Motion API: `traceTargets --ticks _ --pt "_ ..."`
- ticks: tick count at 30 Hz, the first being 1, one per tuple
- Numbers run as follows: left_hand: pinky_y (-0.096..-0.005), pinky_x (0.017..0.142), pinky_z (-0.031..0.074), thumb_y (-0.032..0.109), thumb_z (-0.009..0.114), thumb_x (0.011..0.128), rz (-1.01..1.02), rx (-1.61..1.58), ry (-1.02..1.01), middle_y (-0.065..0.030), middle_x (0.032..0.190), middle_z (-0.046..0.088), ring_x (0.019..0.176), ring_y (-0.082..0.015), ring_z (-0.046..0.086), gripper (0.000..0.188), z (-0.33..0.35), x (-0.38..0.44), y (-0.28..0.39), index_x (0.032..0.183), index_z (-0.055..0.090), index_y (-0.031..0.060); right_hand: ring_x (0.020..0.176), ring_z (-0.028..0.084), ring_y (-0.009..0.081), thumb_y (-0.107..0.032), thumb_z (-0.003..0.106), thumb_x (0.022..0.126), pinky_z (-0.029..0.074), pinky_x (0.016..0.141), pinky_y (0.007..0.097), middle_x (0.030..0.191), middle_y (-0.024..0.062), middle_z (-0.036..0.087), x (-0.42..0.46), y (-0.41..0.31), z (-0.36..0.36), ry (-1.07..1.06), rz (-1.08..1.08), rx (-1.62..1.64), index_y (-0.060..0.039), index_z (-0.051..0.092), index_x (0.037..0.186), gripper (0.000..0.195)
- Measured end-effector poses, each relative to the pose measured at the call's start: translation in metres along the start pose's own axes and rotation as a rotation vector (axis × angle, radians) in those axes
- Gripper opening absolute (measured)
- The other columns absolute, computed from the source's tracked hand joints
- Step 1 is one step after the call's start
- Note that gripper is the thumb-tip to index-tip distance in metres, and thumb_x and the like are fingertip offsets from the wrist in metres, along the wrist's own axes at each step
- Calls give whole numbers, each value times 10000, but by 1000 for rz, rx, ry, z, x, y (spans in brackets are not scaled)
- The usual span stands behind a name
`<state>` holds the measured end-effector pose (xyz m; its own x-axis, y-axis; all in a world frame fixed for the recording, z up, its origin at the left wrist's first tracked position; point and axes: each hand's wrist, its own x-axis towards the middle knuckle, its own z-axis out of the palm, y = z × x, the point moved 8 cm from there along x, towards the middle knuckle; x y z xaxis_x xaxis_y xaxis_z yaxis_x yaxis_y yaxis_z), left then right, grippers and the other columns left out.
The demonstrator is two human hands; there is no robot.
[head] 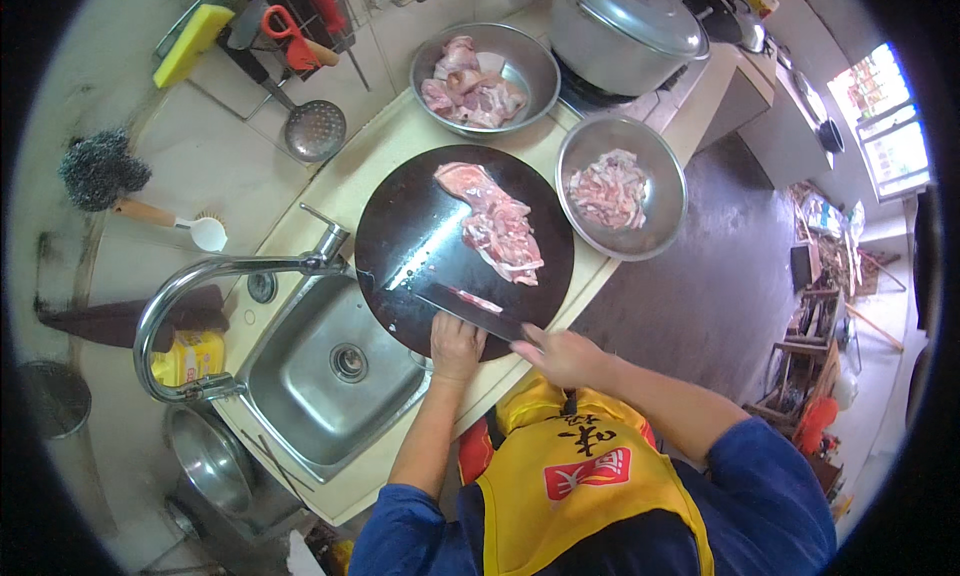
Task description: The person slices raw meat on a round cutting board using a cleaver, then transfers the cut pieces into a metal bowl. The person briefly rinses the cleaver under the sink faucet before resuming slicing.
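My right hand (564, 357) grips the handle of a kitchen knife (480, 315), whose broad blade lies low over a round dark cutting board (397, 201). Close against the near side of the blade is my left hand (456, 346), fingers bent; whether they hold a piece of meat cannot be told. A thin strip of meat (475, 300) lies just beyond the blade. Farther back on the board rests a larger slab of raw meat (501, 227). Cut strips of meat (611, 189) fill part of a steel bowl (667, 208) at the board's right. Behind it, another steel bowl (546, 73) holds larger raw pieces (472, 92).
A steel sink (300, 396) with a curved faucet (161, 306) adjoins the board on the left. A large lidded pot (622, 43) stands on the stove at the back right. Utensils, including a skimmer (315, 130), hang on the tiled wall.
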<state>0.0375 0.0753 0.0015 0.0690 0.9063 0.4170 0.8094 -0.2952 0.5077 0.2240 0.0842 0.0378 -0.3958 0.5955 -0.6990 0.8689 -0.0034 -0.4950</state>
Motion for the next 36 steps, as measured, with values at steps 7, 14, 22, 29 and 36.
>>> traceTargets --ticks 7,14,22,29,36 --pt "-495 910 511 147 849 778 34 36 48 -143 1115 683 1007 -373 650 352 -6 5 6 1094 724 52 1113 698 515 -607 410 1104 545 989 571 1112 362 720 -9 2 2 56 -26 -11 -12 539 1490 721" --pt "-472 815 491 166 822 798 51 101 77 -102 1017 661 921 -336 625 341 -7 4 9 1114 723 88 1164 679 506 -638 359 1106 529 1022 573 1167 372 707 22 -28 -3 80 -111 22 46 591 1417 786" --pt "-439 888 541 101 766 884 -55 43 31 -107 1104 731 1004 -322 666 177 -20 8 13 1048 773 37 795 691 333 -724 355 1081 559 735 454 903 232 701 -9 61 -15 -97 18 224 31 695 1254 846" --pt "-446 914 554 84 771 886 -132 -30 116 -124 1126 732 1020 -334 678 213 -58 -11 18 1091 764 26 453 413 111 -801 354 1042 374 415 290 621 -18 438 -4 101 -39 -229 184 1272 -98 611 981 750" --pt "-441 900 562 57 785 866 -88 -17 53 -133 1115 728 1011 -338 688 226 -45 -4 23 1087 755 21 851 740 406 -660 372 1105 581 797 498 898 299 710 -35 24 -28 98 -20 392 98 700 1100 826"
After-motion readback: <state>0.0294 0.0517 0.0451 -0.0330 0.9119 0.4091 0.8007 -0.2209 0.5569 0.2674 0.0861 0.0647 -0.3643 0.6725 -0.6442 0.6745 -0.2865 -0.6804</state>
